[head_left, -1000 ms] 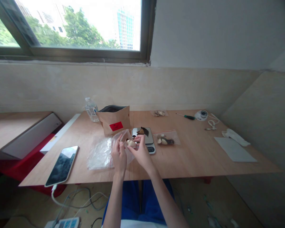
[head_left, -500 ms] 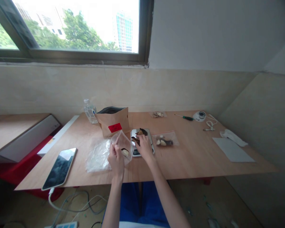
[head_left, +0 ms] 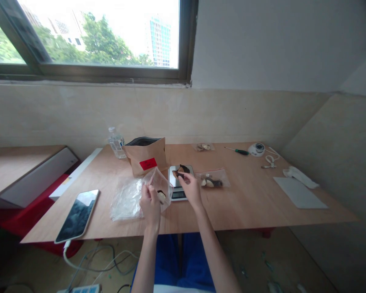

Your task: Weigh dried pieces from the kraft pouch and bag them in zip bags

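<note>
phone (head_left: 77,215) face up at left, water bottle (head_left: 116,143) beside brown pouch (head_left: 146,156), green screwdriver (head_left: 239,151), grey sheet (head_left: 299,192) at right

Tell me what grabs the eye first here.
At the middle of the table, the left hand holds up a small clear bag while the right hand pinches a dark piece over the scale. Behind them stands a brown paper bag with a red label.
</note>
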Available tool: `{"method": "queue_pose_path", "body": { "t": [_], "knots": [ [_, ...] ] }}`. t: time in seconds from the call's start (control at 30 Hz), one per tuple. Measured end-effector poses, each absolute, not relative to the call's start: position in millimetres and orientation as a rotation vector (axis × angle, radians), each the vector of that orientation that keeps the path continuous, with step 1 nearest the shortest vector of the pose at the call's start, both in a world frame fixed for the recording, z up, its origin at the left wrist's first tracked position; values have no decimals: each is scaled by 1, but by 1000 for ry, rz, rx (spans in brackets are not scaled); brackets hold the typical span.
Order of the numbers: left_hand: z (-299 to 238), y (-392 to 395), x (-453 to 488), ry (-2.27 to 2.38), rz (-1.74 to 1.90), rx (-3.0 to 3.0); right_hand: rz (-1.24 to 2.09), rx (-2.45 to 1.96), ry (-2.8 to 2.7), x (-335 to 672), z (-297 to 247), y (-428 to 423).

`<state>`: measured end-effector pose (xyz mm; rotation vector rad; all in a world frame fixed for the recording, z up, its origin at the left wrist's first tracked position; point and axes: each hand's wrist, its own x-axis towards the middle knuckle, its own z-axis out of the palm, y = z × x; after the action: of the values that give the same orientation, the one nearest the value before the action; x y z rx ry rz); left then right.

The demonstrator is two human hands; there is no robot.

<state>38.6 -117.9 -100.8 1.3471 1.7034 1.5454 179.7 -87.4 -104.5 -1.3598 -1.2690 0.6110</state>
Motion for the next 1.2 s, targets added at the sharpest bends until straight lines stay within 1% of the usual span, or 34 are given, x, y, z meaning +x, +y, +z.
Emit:
{"method": "queue_pose_path", "body": {
  "t": [0.1,0.2,0.33,0.47,0.5,0.57,0.7,0.77,0.97,1.2],
  "knots": [
    [-99,-118,42,1697,1527,1368,701,-1241,-1077,171,-79,-104],
    [-97,-119,45,1666,1559,1377,799,-1213,-1134,158,-63,-118],
    [-96,-121,46,1694,1572,1347,867,-1321,-1270,141,-58,-124],
    [-94,-123,44,1705,1609,1313,996,-1159,-1227,135,-63,-117],
    [-93,-123,43,1707,1638,1301,971,-1126,-1207,137,-65,-114],
    [-94,-122,42,1719,1687,1274,810,-1151,-1188,145,-72,-104],
    [-96,-122,39,1718,1692,1255,373,-1401,-1349,173,-98,-74],
    [-97,-122,39,1707,1666,1255,242,-1553,-1458,186,-113,-57],
    [-93,-123,44,1686,1647,1242,166,-1842,-1674,197,-135,-23],
    [-94,-121,47,1627,1639,1269,37,-1948,-1548,187,-135,-32]
  ]
}}
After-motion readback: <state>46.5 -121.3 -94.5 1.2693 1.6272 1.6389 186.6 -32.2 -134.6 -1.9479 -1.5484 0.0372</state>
